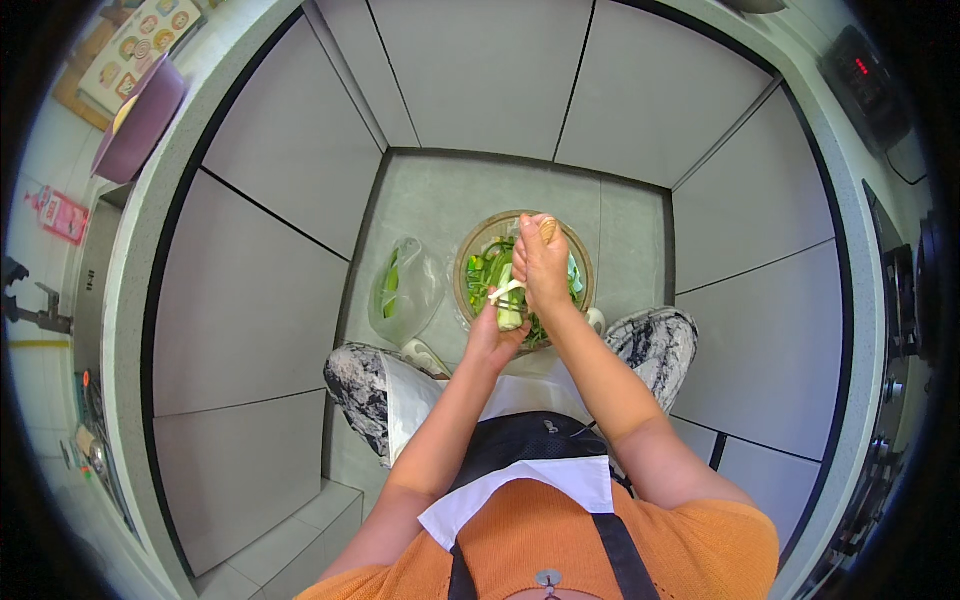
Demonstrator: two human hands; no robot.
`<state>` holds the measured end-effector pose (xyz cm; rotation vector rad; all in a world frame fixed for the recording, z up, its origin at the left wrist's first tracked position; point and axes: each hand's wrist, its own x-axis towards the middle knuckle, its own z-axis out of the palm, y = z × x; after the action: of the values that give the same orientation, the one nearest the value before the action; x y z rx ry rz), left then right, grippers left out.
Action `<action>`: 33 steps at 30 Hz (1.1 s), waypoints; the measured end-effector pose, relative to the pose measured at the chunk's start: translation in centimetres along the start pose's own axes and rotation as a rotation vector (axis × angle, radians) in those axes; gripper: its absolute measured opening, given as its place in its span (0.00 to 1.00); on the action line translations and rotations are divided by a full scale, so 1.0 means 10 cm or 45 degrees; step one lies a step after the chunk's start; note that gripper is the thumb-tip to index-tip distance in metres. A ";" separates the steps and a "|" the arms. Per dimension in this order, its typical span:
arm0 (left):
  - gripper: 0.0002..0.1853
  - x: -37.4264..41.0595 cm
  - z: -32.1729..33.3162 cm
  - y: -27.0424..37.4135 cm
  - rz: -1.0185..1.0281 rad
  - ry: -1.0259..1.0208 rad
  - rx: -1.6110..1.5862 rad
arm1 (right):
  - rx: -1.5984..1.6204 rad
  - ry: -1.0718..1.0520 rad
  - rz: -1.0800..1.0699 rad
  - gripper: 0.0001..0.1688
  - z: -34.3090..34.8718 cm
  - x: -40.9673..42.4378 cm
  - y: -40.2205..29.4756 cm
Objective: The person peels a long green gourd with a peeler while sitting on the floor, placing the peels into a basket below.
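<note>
My right hand (pixel 545 264) grips the wooden-looking handle of a peeler (pixel 508 291), whose pale head lies across a light green, peeled stem vegetable (pixel 509 316). That vegetable rests in my left hand (pixel 495 337), whose fingers cup its lower end. Both hands are over a round bin or basket (pixel 587 261) with a brownish rim. Green peelings and leaves (pixel 482 271) fill much of it, partly hidden by my hands.
A translucent plastic bag (pixel 416 292) with long green vegetables stands on the floor left of the bin. My knees and shoes flank the bin. Grey cabinets (pixel 480 75) surround the floor. A purple basin (pixel 142 124) sits on the left counter; a stove (pixel 892 390) is at right.
</note>
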<state>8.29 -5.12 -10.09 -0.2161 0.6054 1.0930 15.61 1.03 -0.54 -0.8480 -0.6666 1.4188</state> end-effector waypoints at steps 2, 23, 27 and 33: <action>0.16 -0.03 -0.01 -0.01 0.012 -0.011 0.067 | -0.007 0.025 -0.024 0.11 -0.02 0.05 -0.02; 0.19 -0.27 -0.07 0.04 -0.015 -0.123 0.169 | -0.109 0.551 -0.095 0.15 -0.88 0.77 0.26; 0.22 -0.20 -0.10 0.06 0.034 -0.002 0.198 | -0.092 0.556 -0.104 0.13 -0.91 0.71 0.26; 0.23 -0.15 -0.02 0.08 0.029 -0.017 0.118 | 0.005 0.447 -0.098 0.12 -0.73 0.48 0.10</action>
<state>7.04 -6.01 -9.25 -0.1221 0.6459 1.0847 21.36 5.02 -5.82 -1.0264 -0.4232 1.1637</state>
